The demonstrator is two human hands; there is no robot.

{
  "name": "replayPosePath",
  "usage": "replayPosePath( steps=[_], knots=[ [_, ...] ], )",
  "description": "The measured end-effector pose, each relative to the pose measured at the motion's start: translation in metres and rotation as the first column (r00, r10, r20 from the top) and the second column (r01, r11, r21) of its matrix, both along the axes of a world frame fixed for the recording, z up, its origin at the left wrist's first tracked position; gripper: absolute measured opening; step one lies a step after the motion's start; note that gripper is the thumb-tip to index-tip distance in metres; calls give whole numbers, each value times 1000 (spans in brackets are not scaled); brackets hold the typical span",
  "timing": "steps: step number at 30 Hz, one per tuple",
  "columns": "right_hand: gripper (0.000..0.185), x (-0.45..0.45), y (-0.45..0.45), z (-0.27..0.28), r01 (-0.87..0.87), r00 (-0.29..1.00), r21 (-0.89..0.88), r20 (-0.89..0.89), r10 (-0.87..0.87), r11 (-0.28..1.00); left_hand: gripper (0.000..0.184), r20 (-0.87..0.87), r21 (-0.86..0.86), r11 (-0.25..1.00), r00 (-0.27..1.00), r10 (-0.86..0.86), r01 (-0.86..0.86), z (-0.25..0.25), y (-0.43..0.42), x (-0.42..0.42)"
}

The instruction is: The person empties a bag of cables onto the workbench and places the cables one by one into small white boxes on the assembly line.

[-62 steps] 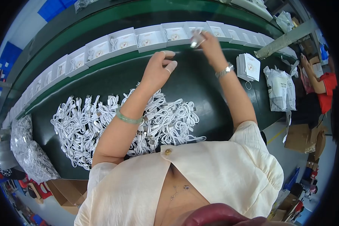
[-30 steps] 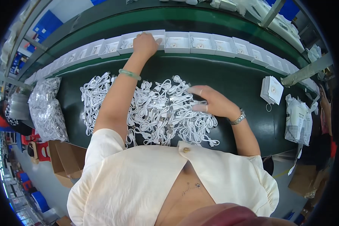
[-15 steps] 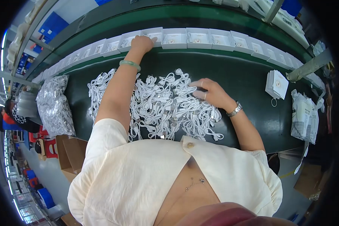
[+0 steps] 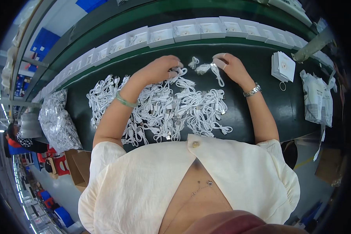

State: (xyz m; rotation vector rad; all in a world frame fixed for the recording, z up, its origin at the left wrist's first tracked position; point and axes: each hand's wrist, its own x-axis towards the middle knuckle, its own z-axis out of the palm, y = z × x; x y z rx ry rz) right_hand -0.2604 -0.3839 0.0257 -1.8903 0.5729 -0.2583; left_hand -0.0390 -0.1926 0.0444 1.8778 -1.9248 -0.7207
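A pile of coiled white USB cables (image 4: 171,105) covers the dark work surface in front of me. At the pile's far edge, my left hand (image 4: 160,69) has its fingers closed around a white cable (image 4: 181,71). To the right, my right hand (image 4: 231,67) pinches a bundled white cable (image 4: 215,74), whose loop hangs down below the fingers. Another small cable bundle (image 4: 194,62) lies between the two hands. Pale coverings sit on some fingertips of both hands.
A curved row of open white boxes (image 4: 186,33) runs along the far side. On the left lies a clear bag of cables (image 4: 58,121). To the right are a stack of white cards (image 4: 283,67) and a white plastic package (image 4: 318,99).
My left hand has come back from the boxes to the pile's far edge. My right hand has moved away from the pile, farther forward, with a cable in it. The view has shifted slightly.
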Motion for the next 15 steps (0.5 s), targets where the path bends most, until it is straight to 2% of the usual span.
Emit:
replayPosePath(
  steps=[1, 2, 3, 5, 6, 8, 10, 12, 13, 14, 15],
  knots=[
    [27, -2, -4, -1, 28, 999, -282, -14, -34, 959, 27, -1, 22, 1000, 1000, 9, -9, -3, -1, 1],
    [28, -3, -7, -3, 48, 997, -541, -22, -71, 840, 24, -2, 46, 999, 1000, 18, -18, 1, -4, 1],
    [25, -4, -8, -5, 85, 996, -569, 51, -68, 818, 24, -2, 43, 999, 1000, 8, -8, 5, -6, 1],
    [25, -5, -6, -2, 65, 998, -562, 47, -47, 824, 18, -221, 288, 945, 950, 221, -153, 12, -9, -1],
    [25, -4, -4, 0, 39, 999, -555, 47, -16, 831, 18, -223, 286, 947, 950, 217, -149, 9, -11, -2],
    [25, 1, 2, -3, 44, 994, -599, 108, 25, 800, 18, -639, 151, 955, 712, 292, -256, 4, -16, -2],
    [26, 10, 10, -1, 40, 973, -677, 194, 126, 735, 20, -632, 148, 957, 720, 287, -251, 8, -25, 0],
    [25, 20, 17, 2, 34, 968, -700, 202, 152, 714, 21, -802, 183, 881, 452, 390, -437, 6, -41, -6],
    [25, 26, 19, 2, -58, 978, -728, 96, 185, 683, 20, -859, 188, 850, 337, 385, -492, 5, -49, -11],
    [24, 31, 20, 2, -151, 977, -745, -13, 212, 650, 20, -863, 179, 856, 340, 373, -485, 2, -56, -12],
    [22, 38, 20, -1, -258, 963, -738, -146, 225, 623, 19, -902, 237, 839, 209, 377, -490, -2, -64, -12]
  ],
)
